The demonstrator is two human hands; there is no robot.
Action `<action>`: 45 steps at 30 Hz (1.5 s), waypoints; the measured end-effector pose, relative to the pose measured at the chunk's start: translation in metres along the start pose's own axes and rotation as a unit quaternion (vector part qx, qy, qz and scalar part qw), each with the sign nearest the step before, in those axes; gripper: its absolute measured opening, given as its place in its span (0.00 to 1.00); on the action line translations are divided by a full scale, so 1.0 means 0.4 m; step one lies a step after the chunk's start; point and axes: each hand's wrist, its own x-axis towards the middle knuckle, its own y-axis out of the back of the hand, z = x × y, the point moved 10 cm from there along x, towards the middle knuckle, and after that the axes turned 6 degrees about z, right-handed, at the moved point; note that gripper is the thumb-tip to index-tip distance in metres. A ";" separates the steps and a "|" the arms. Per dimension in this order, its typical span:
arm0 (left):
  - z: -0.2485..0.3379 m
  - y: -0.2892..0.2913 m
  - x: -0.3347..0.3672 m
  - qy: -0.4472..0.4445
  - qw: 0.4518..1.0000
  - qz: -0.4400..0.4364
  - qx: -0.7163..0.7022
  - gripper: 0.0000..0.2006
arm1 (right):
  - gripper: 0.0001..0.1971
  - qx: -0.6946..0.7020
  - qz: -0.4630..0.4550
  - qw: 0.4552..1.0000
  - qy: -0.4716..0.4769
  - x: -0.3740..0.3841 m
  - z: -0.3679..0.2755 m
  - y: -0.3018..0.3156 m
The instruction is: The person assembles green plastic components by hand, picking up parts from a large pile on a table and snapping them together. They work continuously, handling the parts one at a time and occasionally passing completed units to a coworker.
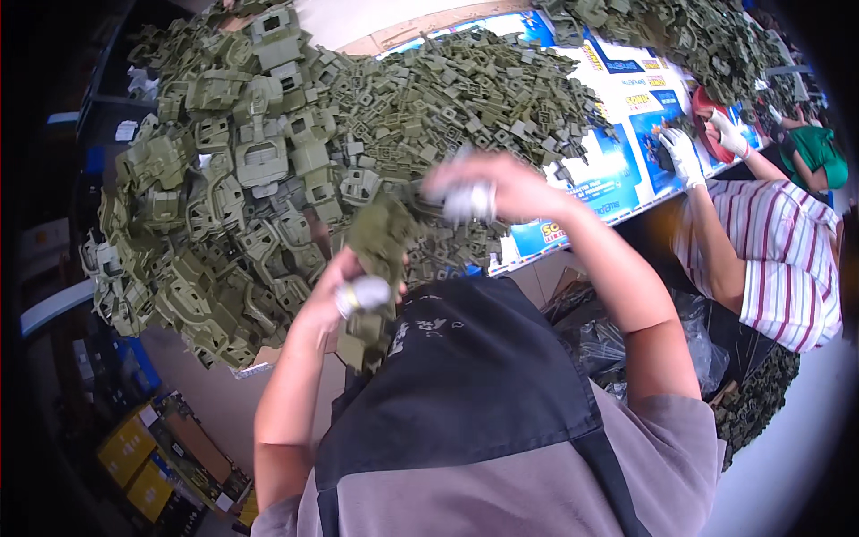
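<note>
My left hand (pixel 351 288), with white covering on part of it, is closed around a long olive-green moulded plastic part (pixel 380 237) in front of my black apron. Motion smears my right hand (pixel 501 183), which is just right of that part and above the near edge of the small pieces; white shows at its fingers, and whether it holds anything is unclear. Left of my hands rises a heap of large olive-green plastic shells (pixel 259 161) with cut-out openings. Beyond them spreads a pile of small olive-green plastic pieces (pixel 456 89).
Blue-and-white printed sheets (pixel 613 183) cover the table at right. There a co-worker in a striped shirt (pixel 787 259) works with gloved hands (pixel 684 157) near a red object (pixel 702 112). Clear plastic bags (pixel 604 345) lie below the table edge. Yellow boxes (pixel 134 456) stand lower left.
</note>
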 end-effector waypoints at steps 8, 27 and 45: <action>-0.049 0.146 -0.032 -0.011 0.949 0.267 -0.169 0.23 | 0.10 -0.378 0.164 0.907 -0.089 0.019 0.164 0.146; -0.127 0.016 -0.014 0.096 0.954 0.231 -0.164 0.25 | 0.13 -0.100 -0.232 0.967 -0.040 -0.115 -0.196 -0.286; -0.125 0.210 -0.064 -0.036 0.926 0.255 -0.277 0.28 | 0.39 -0.382 -0.031 0.922 -0.050 -0.028 0.112 -0.185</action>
